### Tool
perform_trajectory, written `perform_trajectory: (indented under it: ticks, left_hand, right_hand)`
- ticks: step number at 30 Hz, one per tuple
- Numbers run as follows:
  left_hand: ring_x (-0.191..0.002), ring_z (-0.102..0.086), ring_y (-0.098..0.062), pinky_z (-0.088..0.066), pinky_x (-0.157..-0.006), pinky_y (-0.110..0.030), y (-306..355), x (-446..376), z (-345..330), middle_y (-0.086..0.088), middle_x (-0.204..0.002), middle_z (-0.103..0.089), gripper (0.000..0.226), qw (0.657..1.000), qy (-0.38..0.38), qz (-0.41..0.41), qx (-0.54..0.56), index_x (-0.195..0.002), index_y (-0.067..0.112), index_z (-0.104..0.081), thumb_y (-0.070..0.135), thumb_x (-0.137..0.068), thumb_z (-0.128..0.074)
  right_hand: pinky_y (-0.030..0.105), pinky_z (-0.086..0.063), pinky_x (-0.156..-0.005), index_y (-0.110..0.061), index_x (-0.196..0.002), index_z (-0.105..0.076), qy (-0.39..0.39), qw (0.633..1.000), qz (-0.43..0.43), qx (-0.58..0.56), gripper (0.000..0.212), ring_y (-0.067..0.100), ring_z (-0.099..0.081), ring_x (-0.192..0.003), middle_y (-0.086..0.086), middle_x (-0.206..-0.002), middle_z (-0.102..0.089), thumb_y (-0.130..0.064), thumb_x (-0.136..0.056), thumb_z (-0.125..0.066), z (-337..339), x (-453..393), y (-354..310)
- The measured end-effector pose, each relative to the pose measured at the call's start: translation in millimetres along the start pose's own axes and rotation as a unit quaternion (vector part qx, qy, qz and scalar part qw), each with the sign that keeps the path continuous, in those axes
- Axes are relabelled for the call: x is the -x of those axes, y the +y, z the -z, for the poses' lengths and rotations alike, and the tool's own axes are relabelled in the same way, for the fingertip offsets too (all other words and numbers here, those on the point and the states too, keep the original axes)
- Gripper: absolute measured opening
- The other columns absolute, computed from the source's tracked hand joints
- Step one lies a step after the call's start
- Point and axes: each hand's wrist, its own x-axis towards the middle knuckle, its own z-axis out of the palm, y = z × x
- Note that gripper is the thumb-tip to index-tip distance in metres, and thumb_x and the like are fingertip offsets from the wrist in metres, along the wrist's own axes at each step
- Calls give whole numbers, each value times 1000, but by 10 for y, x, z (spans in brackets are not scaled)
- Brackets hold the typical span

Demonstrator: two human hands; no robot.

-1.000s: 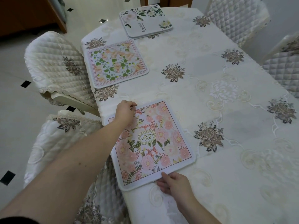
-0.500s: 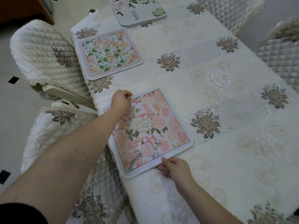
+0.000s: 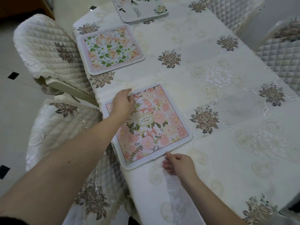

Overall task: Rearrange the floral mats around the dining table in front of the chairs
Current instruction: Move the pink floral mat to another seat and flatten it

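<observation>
The pink floral mat (image 3: 152,125) lies flat at the table's left edge, in front of the near left chair (image 3: 61,137). My left hand (image 3: 123,103) rests on the mat's far left corner with its fingers lying along the far edge. My right hand (image 3: 178,163) sits on the tablecloth just off the mat's near edge, fingers loosely curled and one fingertip touching the rim. A green-leaf floral mat (image 3: 112,49) lies farther along the same edge, before the far left chair (image 3: 45,51). White floral mats (image 3: 141,10) sit stacked at the far end.
The table (image 3: 227,111) wears a cream embroidered cloth with brown flower motifs. Quilted chairs (image 3: 279,51) stand along the right side, and another (image 3: 232,10) at the far right. The floor to the left has pale tiles with black diamonds.
My right hand has drawn back slightly from the pink mat's near edge. My left hand stays on the far left corner. The mat has barely shifted.
</observation>
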Motion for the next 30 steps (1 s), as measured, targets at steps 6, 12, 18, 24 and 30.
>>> perform_trajectory:
  ticks: [6,12,18,24,30]
  left_hand:
    - [-144,-29,-27,-18,-121,-45,15,872,-103,-10,-154,-39,48,997,-41,-53,-47,-147,9,-40,23,-100,-41]
    - [-151,-4,-18,4,-122,-39,136,1713,-391,-3,-164,-14,57,982,-111,-103,-112,-156,16,-17,31,-102,-27]
    - [-152,0,-18,8,-121,-41,57,2025,-560,0,-165,-8,57,976,-108,-69,-176,-157,20,-11,37,-103,-19]
    - [-151,-14,-21,-7,-122,-47,6,2061,-586,0,-163,-19,59,972,-77,-73,-211,-155,20,-22,43,-102,-19]
    - [-150,-15,-16,-6,-121,-43,-80,2041,-513,5,-162,-16,59,968,-88,-59,-227,-156,25,-21,44,-100,-23]
  right_hand:
    - [21,-48,-46,-5,-86,-68,67,992,100,42,28,15,-67,-53,8,-66,-71,-25,-100,-54,217,22,84]
    - [25,-49,-65,-28,-103,-60,117,953,226,166,16,-1,-64,-69,-7,-84,-70,-27,-101,-45,246,115,141]
    - [19,-32,-104,-14,-138,-52,78,840,384,375,38,12,-50,-125,-1,-134,-58,-19,-103,-39,142,-26,22]
    - [37,-16,-122,-13,-152,-31,0,710,456,537,50,19,-19,-150,4,-160,-28,-19,-103,-37,-167,-442,-136]
    - [32,1,-122,-18,-157,-16,-31,639,463,614,55,13,-4,-152,-3,-165,-9,-35,-106,-27,-188,-768,-183]
